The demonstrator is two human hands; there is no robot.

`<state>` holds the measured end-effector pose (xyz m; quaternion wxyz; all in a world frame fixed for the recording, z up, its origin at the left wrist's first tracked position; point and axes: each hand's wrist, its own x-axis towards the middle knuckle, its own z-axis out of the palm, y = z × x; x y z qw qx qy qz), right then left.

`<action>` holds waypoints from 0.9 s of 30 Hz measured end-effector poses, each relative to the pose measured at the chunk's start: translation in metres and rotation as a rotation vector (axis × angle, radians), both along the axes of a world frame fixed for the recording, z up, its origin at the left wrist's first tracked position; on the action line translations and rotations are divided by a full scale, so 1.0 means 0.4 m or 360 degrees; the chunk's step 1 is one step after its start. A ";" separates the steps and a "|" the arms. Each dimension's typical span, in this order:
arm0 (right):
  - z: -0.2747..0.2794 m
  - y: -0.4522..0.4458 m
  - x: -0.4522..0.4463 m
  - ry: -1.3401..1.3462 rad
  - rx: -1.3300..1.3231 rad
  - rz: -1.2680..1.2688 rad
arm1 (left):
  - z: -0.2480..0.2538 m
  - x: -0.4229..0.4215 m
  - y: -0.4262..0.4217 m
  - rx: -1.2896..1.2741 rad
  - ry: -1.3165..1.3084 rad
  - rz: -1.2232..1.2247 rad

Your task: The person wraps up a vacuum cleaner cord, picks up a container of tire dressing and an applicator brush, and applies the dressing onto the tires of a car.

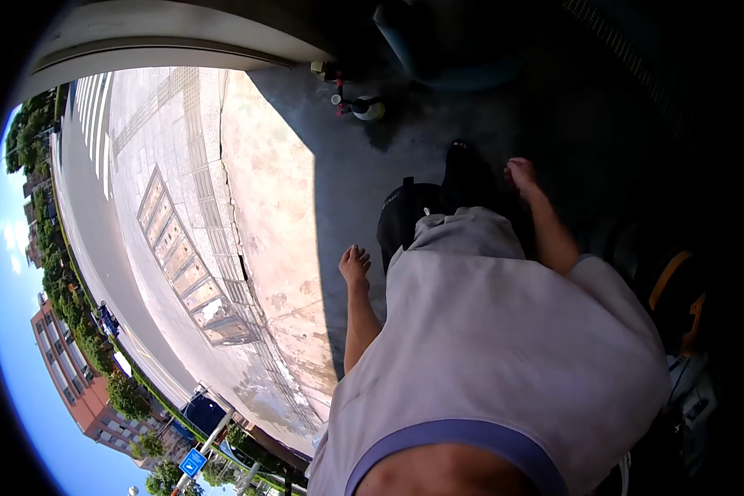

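My left hand hangs out in front on the left, its fingers loosely bent and somewhat apart, with nothing seen in it. On the other side, in the shade, my right hand is held lower with fingers loosely curled; no object shows in it. Between the hands are my grey shorts, below a pale shirt. A black shape, perhaps a bag, lies by my legs near the left hand. One dark shoe shows ahead. Neither hand touches anything that I can see.
Ahead on the shaded floor stands a bottle with a red sprayer-like top, beside a bluish tub. Sunlit pavement with a metal grate lies left, then a road. Dark machinery with an orange part is right.
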<state>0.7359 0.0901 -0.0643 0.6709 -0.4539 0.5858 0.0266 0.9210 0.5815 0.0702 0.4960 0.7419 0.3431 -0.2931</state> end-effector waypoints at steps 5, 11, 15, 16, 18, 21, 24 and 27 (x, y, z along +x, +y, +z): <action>0.175 -0.010 0.436 -0.0345 -0.0088 0.0075 | -0.038 0.116 0.112 0.0050 0.0240 0.0083; 0.120 0.261 0.515 0.0035 -0.0115 -0.0219 | -0.202 0.415 0.348 0.0256 0.0619 -0.0919; -0.109 0.646 0.265 0.0929 -0.0607 0.0322 | -0.239 0.842 0.420 0.0388 0.0495 -0.1559; -0.083 0.738 0.257 0.0966 -0.0393 0.0222 | -0.227 0.966 0.415 0.0386 0.0428 -0.1341; -0.010 0.950 0.239 0.1034 0.0067 0.0016 | -0.166 1.176 0.388 0.0390 0.0241 -0.0993; 0.030 1.191 0.336 0.1004 0.0343 -0.0805 | -0.130 1.471 0.361 0.0575 0.0227 -0.1433; 0.006 1.328 0.402 0.0874 0.0654 -0.1172 | -0.085 1.602 0.304 0.0677 0.0216 -0.1420; -0.118 1.441 0.466 0.0680 0.0561 -0.1178 | -0.070 1.658 0.216 0.0693 0.0278 -0.1544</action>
